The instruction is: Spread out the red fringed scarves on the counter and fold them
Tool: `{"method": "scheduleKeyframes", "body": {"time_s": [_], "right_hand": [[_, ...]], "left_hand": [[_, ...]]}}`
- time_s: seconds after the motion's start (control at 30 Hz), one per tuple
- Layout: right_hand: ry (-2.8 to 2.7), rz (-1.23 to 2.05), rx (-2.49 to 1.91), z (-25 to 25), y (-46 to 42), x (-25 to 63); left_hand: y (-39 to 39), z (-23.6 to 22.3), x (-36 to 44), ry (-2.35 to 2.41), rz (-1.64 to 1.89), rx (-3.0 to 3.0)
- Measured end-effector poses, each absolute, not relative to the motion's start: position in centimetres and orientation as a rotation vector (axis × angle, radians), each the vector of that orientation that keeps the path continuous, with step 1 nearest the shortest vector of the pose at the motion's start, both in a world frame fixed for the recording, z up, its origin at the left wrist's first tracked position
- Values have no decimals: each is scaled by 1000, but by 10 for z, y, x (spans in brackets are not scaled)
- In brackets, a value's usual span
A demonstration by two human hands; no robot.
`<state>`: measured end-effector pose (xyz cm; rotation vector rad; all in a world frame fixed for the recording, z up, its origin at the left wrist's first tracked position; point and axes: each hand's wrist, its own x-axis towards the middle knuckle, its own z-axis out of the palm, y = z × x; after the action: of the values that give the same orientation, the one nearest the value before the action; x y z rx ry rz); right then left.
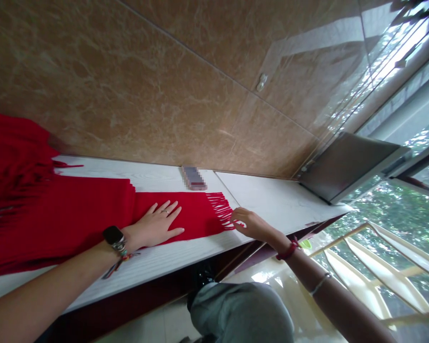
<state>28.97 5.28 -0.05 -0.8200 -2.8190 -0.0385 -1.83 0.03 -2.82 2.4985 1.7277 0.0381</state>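
Note:
A red scarf (pixel 196 219) with a white-gapped fringe at its right end lies flat along the white counter. My left hand (pixel 153 227) rests palm down on it, fingers spread, a ring and a dark watch showing. At the fringe's near corner, my right hand (pixel 248 223) has its fingers curled together around some of the tassels; the fingertips are partly hidden. Left of my left hand, a thicker folded stack of red cloth (pixel 89 205) overlaps the scarf's inner end.
More red fringed fabric (pixel 14 162) is heaped at the far left. A blurred, phone-like object (pixel 194 178) lies behind the scarf on the white counter (pixel 271 195). A brown tiled wall (pixel 146 95) rises behind. A grey panel (pixel 346 164) stands at right, near a cream rack (pixel 372 267).

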Motion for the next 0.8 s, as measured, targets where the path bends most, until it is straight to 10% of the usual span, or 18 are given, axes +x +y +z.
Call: {"method": "scheduleKeyframes", "body": {"time_s": [0.43,0.8], "right_hand": [[-2900,-131,-1060,0,75,323],[-2714,-105,-875,16,91,171]], "left_hand": [[-1,-27,-18,1722,49,2488],[-12,-16,-23,1823,2,2516]]}}
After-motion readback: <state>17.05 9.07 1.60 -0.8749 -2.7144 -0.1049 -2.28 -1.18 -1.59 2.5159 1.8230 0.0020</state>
